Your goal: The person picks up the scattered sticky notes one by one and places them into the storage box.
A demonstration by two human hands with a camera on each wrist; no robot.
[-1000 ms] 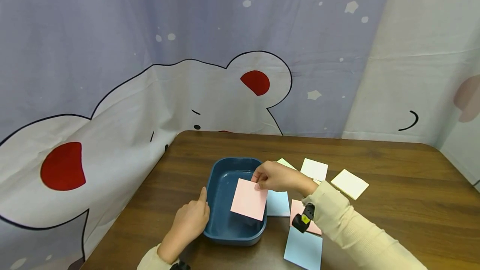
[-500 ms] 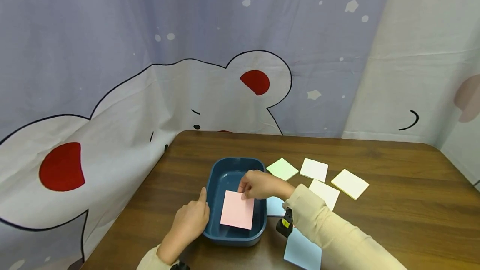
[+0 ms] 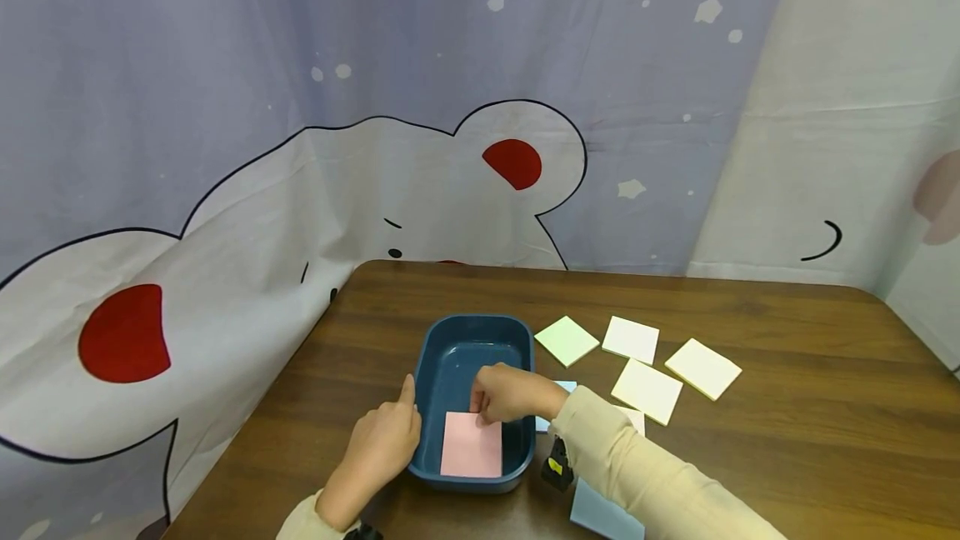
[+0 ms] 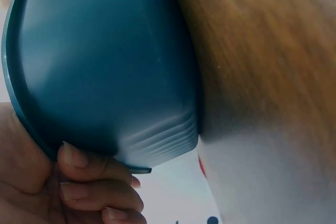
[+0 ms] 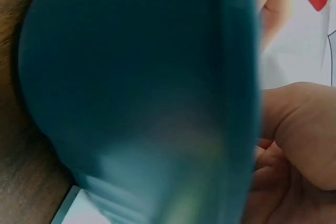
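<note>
A pink sticky-note pad (image 3: pixel 471 448) lies low in the near half of a blue plastic bin (image 3: pixel 452 369). My right hand (image 3: pixel 513 394) reaches over the bin's right side and pinches the pad by its far right corner. At the left side my left hand (image 3: pixel 382 440) holds the bin, its index finger along the rim. Curled fingers (image 4: pixel 100 195) show under the rim in the left wrist view. In the right wrist view the bin's outer wall (image 5: pixel 126 77) hides the pad and part of the right hand (image 5: pixel 304 140).
Right of the bin lie a green pad (image 3: pixel 567 341), a white pad (image 3: pixel 631 340) and two cream pads (image 3: pixel 647 390). Blue pads (image 3: pixel 606 515) and another pale pad are partly covered by the right arm. A patterned curtain (image 3: pixel 420 182) hangs behind the wooden table (image 3: pixel 810 407).
My right hand has moved left, nearer and down, bringing the pink pad from above the bin's right rim to low inside it. My left hand stays at the left rim.
</note>
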